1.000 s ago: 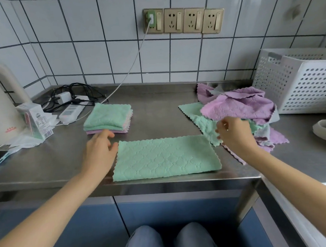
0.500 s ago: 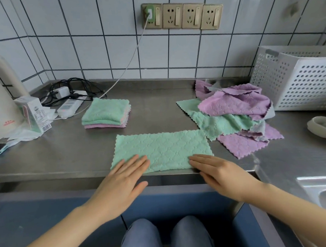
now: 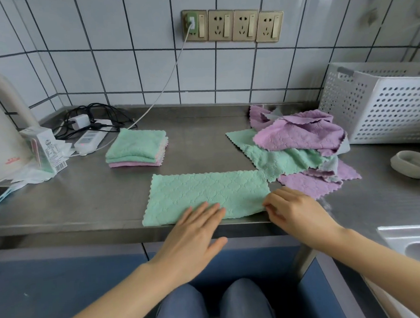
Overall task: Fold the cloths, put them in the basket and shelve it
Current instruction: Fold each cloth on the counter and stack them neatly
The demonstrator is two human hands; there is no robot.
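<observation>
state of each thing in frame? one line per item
green cloth: folded in half, flat at the counter's front edge
left hand: fingers straight, pressing the cloth's near edge
right hand: pinching the cloth's near right corner
folded stack: green on top, pink beneath, stacked neatly
unfolded pile: purple and green cloths, crumpled
basket: upright on the counter, contents not visible
leftmost socket: white plug in it

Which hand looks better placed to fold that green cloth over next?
The right hand, probably. Its fingers are curled at the right end of the green cloth, seemingly pinching the corner, ready to carry it across. The left hand lies flat on the cloth's near edge, better suited to pinning it down.
</observation>
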